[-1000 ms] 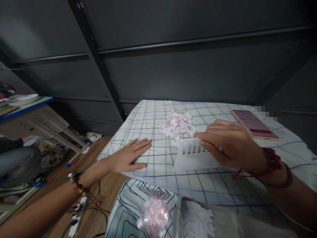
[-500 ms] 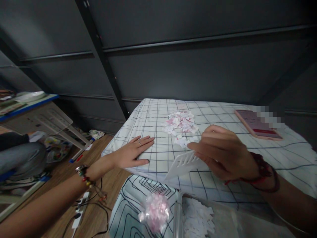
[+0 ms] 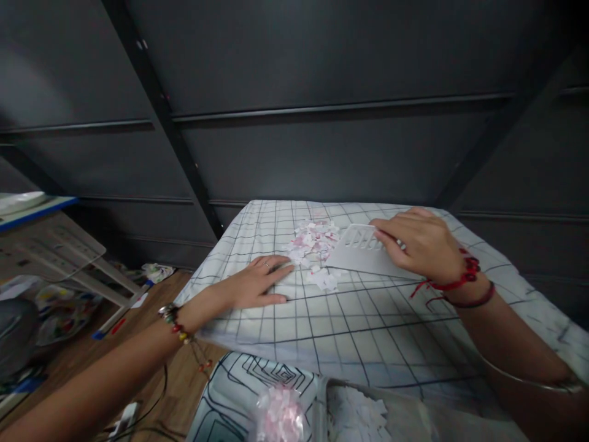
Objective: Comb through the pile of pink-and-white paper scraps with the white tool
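Observation:
My right hand (image 3: pixel 416 245) grips a flat white plastic scraper (image 3: pixel 368 253) with a row of slots along its upper part. The scraper's lower edge is down on the checked tablecloth (image 3: pixel 285 331), its left end at a pile of torn white and pink paper scraps (image 3: pixel 313 239). A smaller clump of white scraps (image 3: pixel 323 279) lies just in front of the pile. My left hand (image 3: pixel 260 282) rests palm down on the cloth, fingers apart, left of the scraps. Its fingertips are close to the pile's lower left side.
Below the table edge stands a clear plastic bin (image 3: pixel 324 405) with white scraps inside. Beside it, a clear bag of pink scraps (image 3: pixel 280 414) sits on a patterned seat (image 3: pixel 221 399). At left are another desk (image 3: pixel 55 205) and a power strip (image 3: pixel 124 420) on the floor.
My right hand has moved the scraper away from the table's front edge, to the right side of the pile. My left hand stays flat on the cloth. The view has shifted; the phone is hidden.

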The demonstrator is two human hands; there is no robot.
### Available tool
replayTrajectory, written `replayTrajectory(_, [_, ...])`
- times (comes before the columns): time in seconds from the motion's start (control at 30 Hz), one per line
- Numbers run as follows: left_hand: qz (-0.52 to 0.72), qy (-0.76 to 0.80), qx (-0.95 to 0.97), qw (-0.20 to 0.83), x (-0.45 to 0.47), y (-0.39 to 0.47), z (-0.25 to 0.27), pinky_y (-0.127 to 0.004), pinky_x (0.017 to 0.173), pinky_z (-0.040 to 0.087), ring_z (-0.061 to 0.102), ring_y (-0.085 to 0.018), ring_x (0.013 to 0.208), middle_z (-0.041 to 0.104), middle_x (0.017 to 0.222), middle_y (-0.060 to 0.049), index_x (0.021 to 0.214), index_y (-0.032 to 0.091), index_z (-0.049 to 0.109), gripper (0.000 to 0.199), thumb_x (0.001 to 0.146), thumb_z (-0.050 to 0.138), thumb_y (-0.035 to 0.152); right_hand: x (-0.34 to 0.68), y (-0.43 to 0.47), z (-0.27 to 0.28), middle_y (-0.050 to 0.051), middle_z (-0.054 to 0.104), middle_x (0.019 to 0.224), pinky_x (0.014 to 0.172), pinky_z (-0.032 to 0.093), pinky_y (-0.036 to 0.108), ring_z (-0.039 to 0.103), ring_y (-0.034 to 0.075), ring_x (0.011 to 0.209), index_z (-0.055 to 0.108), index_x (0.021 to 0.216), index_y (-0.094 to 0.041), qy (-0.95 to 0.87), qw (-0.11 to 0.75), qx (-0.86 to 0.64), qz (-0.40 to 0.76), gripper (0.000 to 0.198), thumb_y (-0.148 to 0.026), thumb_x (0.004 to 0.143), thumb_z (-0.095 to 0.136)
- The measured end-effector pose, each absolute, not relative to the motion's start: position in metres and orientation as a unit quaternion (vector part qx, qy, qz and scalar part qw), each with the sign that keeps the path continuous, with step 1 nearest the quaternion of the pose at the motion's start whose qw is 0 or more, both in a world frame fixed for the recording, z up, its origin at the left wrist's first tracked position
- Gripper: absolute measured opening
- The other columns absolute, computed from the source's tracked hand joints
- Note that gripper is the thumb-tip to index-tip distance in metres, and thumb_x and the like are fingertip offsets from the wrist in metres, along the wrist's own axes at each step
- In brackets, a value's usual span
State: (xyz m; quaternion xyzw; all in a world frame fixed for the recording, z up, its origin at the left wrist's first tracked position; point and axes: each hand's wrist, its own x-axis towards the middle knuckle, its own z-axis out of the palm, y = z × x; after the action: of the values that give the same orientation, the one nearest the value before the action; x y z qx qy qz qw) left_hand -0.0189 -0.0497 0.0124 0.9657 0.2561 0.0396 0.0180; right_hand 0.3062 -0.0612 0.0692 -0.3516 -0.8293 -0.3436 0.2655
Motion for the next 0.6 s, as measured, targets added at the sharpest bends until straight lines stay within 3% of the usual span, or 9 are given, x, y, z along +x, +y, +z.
replayTrajectory(0.17, [0.065, 0.226, 0.971, 0.033, 0.017, -0.019, 0.009, -0.047, 0.105, 0.013, 0.004, -0.033, 0.131, 0.004, 0.146, -0.013, 0.141, 0.020, 0.002, 0.073, 0.088, 0.038, 0.055, 0.308, -0.058, 0.066, 0.001, 0.058, 0.058, 0.062, 0.033, 0.028, 0.050, 0.014, 0.058, 0.062, 0.081, -0.016, -0.834, 0.233, -0.354, -0.353, 0.023, -0.020, 0.083, 0.040])
replayTrajectory(0.37, [0.051, 0.210, 0.975, 0.056, 0.039, 0.001, 0.008, -0.048, 0.105, 0.013, 0.001, -0.034, 0.131, 0.003, 0.146, -0.012, 0.141, 0.021, 0.001, 0.080, 0.084, 0.045, 0.057, 0.310, -0.051, 0.061, 0.000, 0.057, 0.056, 0.060, 0.030, 0.028, 0.046, 0.013, 0.055, 0.063, 0.079, -0.015, -0.833, 0.222, -0.362, -0.354, 0.022, -0.016, 0.081, 0.041])
replayTrajectory(0.6, [0.062, 0.227, 0.970, 0.063, 0.031, 0.001, 0.001, -0.051, 0.104, 0.012, -0.004, -0.035, 0.131, -0.012, 0.146, -0.010, 0.139, 0.027, -0.011, 0.087, 0.083, 0.047, 0.058, 0.310, -0.049, 0.063, 0.000, 0.055, 0.053, 0.059, 0.030, 0.028, 0.045, 0.013, 0.055, 0.063, 0.077, -0.016, -0.820, 0.248, -0.360, -0.368, 0.023, -0.015, 0.080, 0.041])
